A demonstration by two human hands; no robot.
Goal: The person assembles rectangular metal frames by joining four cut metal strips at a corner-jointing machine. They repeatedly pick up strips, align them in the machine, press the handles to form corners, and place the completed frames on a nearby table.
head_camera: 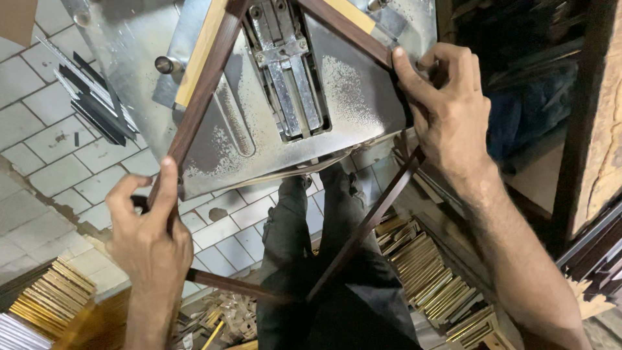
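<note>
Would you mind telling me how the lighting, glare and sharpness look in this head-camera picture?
In the head view, light falls brightly on the metal machine table, which shows speckled glare; the left hand and right hand gripping the dark brown frame look sharp; the right edge sinks into deep shadow; the gold moulding offcuts on the floor are dimmer, slightly soft.

Both arms reach forward, left hand [150,233] lower with fingers curled in a grip and thumb sticking up, right hand [447,110] higher and further out, fingers bent, thumb pressed flat pointing up-left.
</note>
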